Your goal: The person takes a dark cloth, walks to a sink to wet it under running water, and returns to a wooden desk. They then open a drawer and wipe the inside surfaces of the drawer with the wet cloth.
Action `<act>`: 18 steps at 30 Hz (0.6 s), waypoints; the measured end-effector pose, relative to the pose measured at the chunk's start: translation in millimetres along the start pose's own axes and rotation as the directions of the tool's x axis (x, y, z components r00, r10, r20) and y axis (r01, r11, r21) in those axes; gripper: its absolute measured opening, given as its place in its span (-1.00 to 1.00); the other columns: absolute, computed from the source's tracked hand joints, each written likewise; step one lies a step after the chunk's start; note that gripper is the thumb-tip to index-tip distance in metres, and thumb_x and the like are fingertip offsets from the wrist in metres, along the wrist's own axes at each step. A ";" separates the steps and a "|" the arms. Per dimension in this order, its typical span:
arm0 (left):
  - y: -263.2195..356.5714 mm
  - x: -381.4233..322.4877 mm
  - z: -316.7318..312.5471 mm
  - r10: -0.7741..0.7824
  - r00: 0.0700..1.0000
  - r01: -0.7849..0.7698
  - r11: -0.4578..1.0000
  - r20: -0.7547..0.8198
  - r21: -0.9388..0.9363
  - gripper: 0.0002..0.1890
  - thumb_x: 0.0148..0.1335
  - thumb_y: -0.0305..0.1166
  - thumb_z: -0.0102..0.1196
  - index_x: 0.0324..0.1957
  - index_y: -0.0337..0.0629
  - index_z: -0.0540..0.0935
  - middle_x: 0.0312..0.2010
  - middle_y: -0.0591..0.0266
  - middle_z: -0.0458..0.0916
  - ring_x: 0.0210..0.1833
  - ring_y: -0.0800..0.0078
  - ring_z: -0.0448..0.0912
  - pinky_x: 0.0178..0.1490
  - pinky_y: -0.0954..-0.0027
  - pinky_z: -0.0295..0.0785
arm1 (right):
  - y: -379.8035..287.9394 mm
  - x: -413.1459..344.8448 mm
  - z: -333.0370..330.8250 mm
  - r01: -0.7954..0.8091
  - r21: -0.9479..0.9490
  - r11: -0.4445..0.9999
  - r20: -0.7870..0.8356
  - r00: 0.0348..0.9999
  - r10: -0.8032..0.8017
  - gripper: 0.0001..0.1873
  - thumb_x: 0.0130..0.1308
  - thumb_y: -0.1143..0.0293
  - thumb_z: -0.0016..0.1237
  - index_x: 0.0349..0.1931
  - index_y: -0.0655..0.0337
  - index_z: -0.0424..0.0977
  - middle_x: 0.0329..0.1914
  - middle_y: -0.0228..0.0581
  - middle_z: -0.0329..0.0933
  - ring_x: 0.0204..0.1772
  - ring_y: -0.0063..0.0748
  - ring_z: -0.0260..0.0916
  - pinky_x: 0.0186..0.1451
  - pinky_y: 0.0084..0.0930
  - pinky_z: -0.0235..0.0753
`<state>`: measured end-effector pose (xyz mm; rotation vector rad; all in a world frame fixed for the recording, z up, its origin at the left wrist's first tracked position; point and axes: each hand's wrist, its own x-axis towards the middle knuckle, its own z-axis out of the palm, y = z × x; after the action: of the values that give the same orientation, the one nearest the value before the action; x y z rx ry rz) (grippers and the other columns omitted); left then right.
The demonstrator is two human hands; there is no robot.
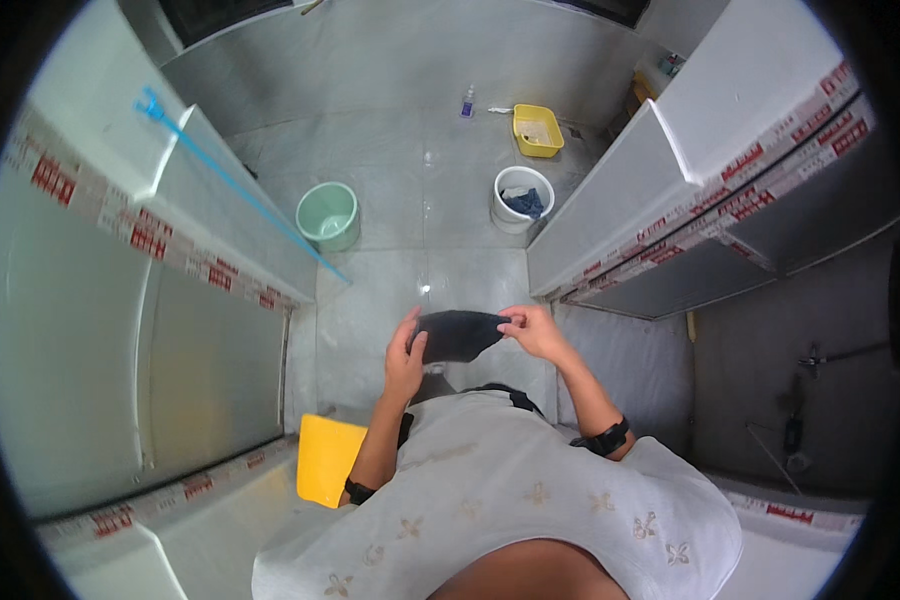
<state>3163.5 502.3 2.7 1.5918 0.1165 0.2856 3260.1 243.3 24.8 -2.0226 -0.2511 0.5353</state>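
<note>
Between my hands, in front of my waist, a piece of black cloth (457, 336) is spread out. Its left end sits in my left hand (406, 352), with the thumb on the near face and the fingers behind. My right hand (529, 328) pinches the upper right corner between thumb and fingers. The cloth's exact kind is hard to tell. Below it, part of a grey floor shows.
A mint-green bucket (328, 217) stands ahead left, beside a leaning blue pole (247, 199). Ahead right are a white bucket (511, 221) holding cloth, a yellow basin (538, 146) and a bottle (468, 103). A yellow plastic panel (326, 457) is near my left elbow. Partitions (607, 202) flank me.
</note>
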 end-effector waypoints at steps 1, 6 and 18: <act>8.4 29.1 1.8 -0.007 1.000 0.006 1.000 0.015 0.013 -0.70 0.23 -0.56 0.05 0.01 -0.44 0.47 0.19 -0.02 0.43 0.09 0.38 0.46 0.13 0.46 0.35 | -25.3 18.9 -20.6 -0.018 0.015 1.000 0.007 1.000 0.018 -0.78 0.15 0.52 0.15 -0.16 0.32 0.57 -0.51 -0.40 0.53 -0.37 -0.65 0.46 -0.29 -0.62 0.43; 83.5 198.9 27.0 0.154 0.945 -0.205 0.966 0.288 0.155 -0.54 0.22 -0.60 0.03 0.19 -0.26 0.32 0.41 -0.05 0.06 0.29 0.30 0.32 0.26 0.38 0.27 | -95.4 121.7 -110.4 0.202 0.070 0.977 -0.249 0.952 -0.179 -0.75 0.14 0.48 0.16 -0.13 0.24 0.60 -0.49 -0.34 0.60 -0.40 -0.57 0.47 -0.25 -0.57 0.44; 37.4 556.1 98.4 -0.150 0.921 0.102 0.983 0.361 0.150 -0.36 0.22 -0.63 0.03 0.32 -0.26 0.10 0.09 0.08 0.39 0.15 0.38 0.39 0.23 0.36 0.28 | -57.1 476.7 -201.2 0.249 0.597 0.762 -0.316 0.947 -0.062 -0.79 0.32 0.45 0.03 -0.09 0.32 0.42 -0.25 -0.35 0.49 -0.14 -0.63 0.41 -0.03 -0.63 0.42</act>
<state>3719.6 544.5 99.2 1.7310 -0.0568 -0.1300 3777.4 300.9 30.8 -1.3687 -0.0499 0.1763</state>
